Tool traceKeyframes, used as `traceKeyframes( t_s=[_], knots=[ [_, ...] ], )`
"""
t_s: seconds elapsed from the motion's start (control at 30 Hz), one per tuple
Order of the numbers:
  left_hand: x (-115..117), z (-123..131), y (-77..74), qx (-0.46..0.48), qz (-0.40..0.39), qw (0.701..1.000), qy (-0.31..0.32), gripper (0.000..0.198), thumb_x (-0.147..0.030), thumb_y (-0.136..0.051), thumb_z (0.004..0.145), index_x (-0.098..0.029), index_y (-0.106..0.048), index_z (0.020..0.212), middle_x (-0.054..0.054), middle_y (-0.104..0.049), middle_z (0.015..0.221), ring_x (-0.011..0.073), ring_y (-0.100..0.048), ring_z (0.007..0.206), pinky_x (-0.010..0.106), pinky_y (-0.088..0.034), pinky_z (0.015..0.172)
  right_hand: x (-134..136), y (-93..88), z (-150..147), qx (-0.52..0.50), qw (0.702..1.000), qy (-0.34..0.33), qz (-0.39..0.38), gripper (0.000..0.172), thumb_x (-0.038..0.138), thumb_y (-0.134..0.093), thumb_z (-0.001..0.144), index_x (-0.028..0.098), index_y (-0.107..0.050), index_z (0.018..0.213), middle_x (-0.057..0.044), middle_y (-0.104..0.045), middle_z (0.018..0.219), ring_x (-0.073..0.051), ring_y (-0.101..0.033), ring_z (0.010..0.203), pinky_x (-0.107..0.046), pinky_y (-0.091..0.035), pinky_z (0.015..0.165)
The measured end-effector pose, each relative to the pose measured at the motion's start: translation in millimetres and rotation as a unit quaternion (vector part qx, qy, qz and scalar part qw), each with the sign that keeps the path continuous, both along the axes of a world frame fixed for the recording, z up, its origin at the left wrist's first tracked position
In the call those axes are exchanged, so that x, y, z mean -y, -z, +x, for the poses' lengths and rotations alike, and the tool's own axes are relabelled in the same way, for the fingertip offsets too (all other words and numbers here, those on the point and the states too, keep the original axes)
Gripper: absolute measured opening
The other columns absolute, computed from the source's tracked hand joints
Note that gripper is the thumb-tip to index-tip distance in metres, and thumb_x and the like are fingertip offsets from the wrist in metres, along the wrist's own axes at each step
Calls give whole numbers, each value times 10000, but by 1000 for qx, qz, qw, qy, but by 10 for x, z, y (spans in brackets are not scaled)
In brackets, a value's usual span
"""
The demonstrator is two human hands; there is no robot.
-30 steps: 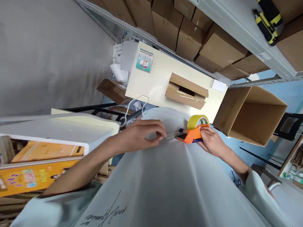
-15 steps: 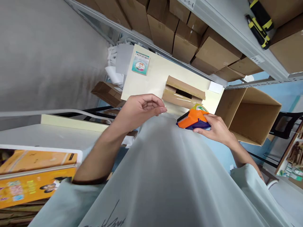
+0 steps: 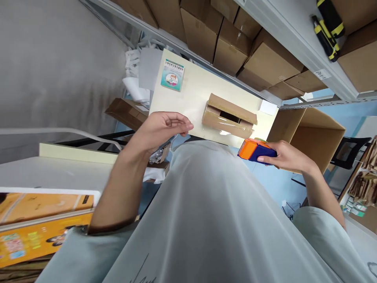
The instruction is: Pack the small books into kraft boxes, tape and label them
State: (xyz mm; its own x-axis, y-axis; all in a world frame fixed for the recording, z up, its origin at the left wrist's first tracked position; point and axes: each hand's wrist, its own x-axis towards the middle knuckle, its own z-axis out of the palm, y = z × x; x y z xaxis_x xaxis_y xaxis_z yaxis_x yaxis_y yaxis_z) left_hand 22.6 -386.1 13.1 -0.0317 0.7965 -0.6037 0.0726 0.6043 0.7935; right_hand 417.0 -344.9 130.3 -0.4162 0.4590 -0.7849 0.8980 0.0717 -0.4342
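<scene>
Around an orange and purple tape dispenser (image 3: 255,150), the fingers of my right hand (image 3: 282,154) are closed, at the table's near right edge. My left hand (image 3: 167,127) hovers over the near left edge of the table, fingers curled and thumb against them, with nothing visible between. Beyond and between the hands lies a small brown cardboard box (image 3: 224,125), with shiny clear tape on its near side and a dark opening along its top. A teal-covered book (image 3: 172,75) rests on the table's far left part, apart from both hands.
The pale table (image 3: 191,90) stands under a shelf of cardboard boxes (image 3: 265,65). A large open carton (image 3: 318,137) is at its right. Yellow and black box cutters (image 3: 325,39) lie on the upper shelf. Another open carton (image 3: 128,114) and a white side shelf (image 3: 67,171) are to the left.
My right hand has moved right with the tape dispenser, away from the cardboard box. My left hand has shifted left and slightly up. The view has moved a little.
</scene>
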Motion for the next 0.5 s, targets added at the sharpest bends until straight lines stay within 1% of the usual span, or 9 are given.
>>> traceKeyframes(
  t_s=[0.1,0.2,0.3,0.37,0.43,0.5],
  knots=[
    [-137,36,192,29,-21,999,0,375,-497,-982,666,-207,-792,807,67,-786,825,230,-761,805,365,-661,813,-198,117,-41,-8,1000,20,-11,665,864,-629,926,210,-751,929,18,-615,611,-154,-518,527,-300,-340,551],
    [-277,70,418,42,-27,998,-38,407,-479,-1010,633,-190,-798,828,74,-810,878,228,-778,846,382,-679,866,-412,301,-101,-19,998,56,-17,670,882,-684,875,214,-702,834,-5,-684,656,-161,-592,570,-289,-394,559],
    [-406,67,650,75,-26,993,-85,384,-398,-1031,631,-167,-796,829,74,-803,872,214,-786,858,390,-687,916,-603,492,-163,-24,992,107,-55,666,872,-768,813,210,-709,845,-34,-753,723,-186,-686,627,-289,-487,589],
    [-483,56,781,87,-31,990,-105,368,-348,-1038,635,-155,-790,826,68,-790,852,202,-782,831,396,-693,917,-704,599,-204,-29,988,132,-78,673,866,-818,767,206,-727,864,-44,-771,744,-195,-713,637,-293,-529,599],
    [-545,45,876,89,-37,989,-111,368,-326,-1042,638,-147,-785,833,63,-782,835,195,-775,800,403,-696,905,-776,679,-240,-35,985,142,-90,685,867,-842,735,203,-735,863,-46,-773,741,-195,-721,636,-293,-551,600],
    [-588,32,932,86,-39,989,-113,377,-331,-1042,641,-145,-782,841,59,-780,829,190,-769,779,402,-696,891,-822,730,-267,-40,984,146,-98,694,872,-845,727,199,-735,858,-43,-763,722,-192,-718,628,-289,-560,593]
  ],
)
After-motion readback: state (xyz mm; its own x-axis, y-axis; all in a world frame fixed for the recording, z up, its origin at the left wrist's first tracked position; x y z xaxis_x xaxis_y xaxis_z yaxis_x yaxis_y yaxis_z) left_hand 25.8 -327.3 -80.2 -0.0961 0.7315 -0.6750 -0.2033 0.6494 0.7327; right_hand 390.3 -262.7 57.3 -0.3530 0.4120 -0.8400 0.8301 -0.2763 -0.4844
